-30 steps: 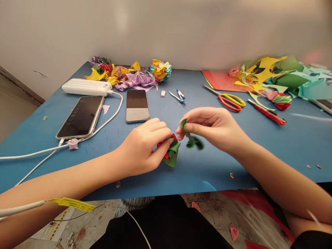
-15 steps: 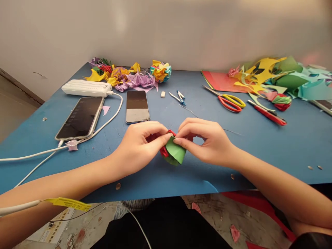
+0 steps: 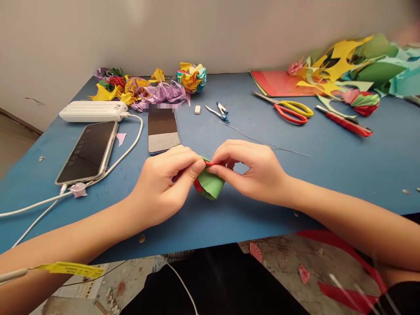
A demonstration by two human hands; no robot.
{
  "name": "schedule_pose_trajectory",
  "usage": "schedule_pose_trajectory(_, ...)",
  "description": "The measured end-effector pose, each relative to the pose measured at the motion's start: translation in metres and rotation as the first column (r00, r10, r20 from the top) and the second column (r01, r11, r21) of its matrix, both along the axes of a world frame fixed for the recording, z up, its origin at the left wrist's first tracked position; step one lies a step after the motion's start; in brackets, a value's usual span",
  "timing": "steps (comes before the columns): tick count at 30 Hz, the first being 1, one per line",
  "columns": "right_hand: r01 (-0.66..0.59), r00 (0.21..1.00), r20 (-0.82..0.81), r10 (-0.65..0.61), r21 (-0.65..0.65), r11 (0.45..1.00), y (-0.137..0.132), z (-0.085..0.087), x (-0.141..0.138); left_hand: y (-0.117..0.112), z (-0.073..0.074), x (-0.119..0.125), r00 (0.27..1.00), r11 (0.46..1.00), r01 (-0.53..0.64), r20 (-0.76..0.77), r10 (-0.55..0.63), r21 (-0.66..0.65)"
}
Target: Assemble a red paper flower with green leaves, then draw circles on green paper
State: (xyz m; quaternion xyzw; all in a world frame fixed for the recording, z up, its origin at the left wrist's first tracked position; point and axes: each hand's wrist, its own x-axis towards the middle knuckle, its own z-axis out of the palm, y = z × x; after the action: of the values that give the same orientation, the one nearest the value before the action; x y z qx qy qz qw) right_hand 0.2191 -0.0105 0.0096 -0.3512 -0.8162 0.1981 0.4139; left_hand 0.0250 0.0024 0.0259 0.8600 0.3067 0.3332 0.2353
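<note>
Both my hands meet over the middle of the blue table [image 3: 361, 175]. Between them is a small folded paper piece [image 3: 209, 183], green on the outside with red showing inside. My left hand [image 3: 164, 183] grips it from the left with thumb and curled fingers. My right hand [image 3: 252, 170] pinches its top edge from the right with thumb and forefinger. The paper sits just above the table surface.
Two phones [image 3: 87, 151] [image 3: 162, 129] and a white power bank [image 3: 93, 111] with cables lie at the left. Folded paper flowers [image 3: 192, 76] line the back. Scissors [image 3: 288, 109], a red cutter [image 3: 348, 122], a thin wire [image 3: 262, 142] and coloured paper scraps [image 3: 344, 65] lie at the right.
My right hand brought a green paper piece down onto the red and green piece in my left hand; both hands now pinch it together. The view shifted slightly.
</note>
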Motion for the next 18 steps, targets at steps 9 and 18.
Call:
schedule_pose_trajectory(9, -0.145, 0.987, -0.112, 0.118, -0.274, 0.951, 0.007, 0.01, 0.009, -0.001, 0.004, 0.001, 0.999, 0.981, 0.023, -0.029, -0.018, 0.193)
schedule_pose_trajectory(18, -0.38, 0.923, -0.263, 0.281, -0.51, 0.772, 0.022, 0.007, 0.021, -0.001, 0.009, -0.002, 0.993, 0.983, 0.118, -0.038, -0.114, 0.141)
